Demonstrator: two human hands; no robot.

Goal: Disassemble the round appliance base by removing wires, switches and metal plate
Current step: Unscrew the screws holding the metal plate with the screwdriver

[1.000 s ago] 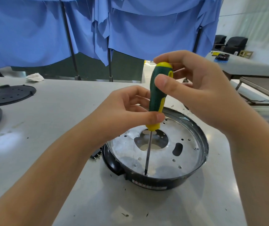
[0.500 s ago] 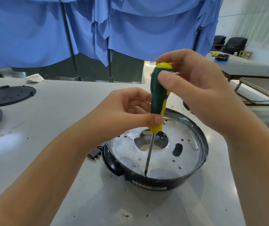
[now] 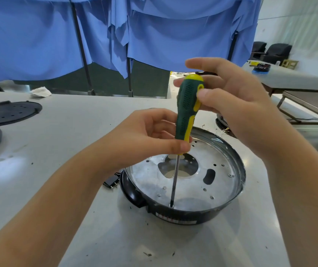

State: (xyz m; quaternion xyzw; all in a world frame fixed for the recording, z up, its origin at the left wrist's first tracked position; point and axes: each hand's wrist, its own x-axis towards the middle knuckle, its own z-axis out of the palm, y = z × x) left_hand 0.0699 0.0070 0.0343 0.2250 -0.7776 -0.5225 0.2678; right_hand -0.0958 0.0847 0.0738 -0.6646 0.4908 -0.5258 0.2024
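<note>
Left hand (image 3: 144, 139) pinches the lower end of the green-and-yellow screwdriver (image 3: 186, 114) handle between thumb and curled fingers; right hand (image 3: 229, 101) grips the handle's top with thumb and fingertips, index finger extended above. The shaft stands nearly upright, its tip seated at a screw near the front edge of the metal plate (image 3: 189, 184). The plate lies inside the round black appliance base (image 3: 181, 218), which rests on the grey table (image 3: 73, 132). A black plug (image 3: 111, 182) lies just left of the base.
</note>
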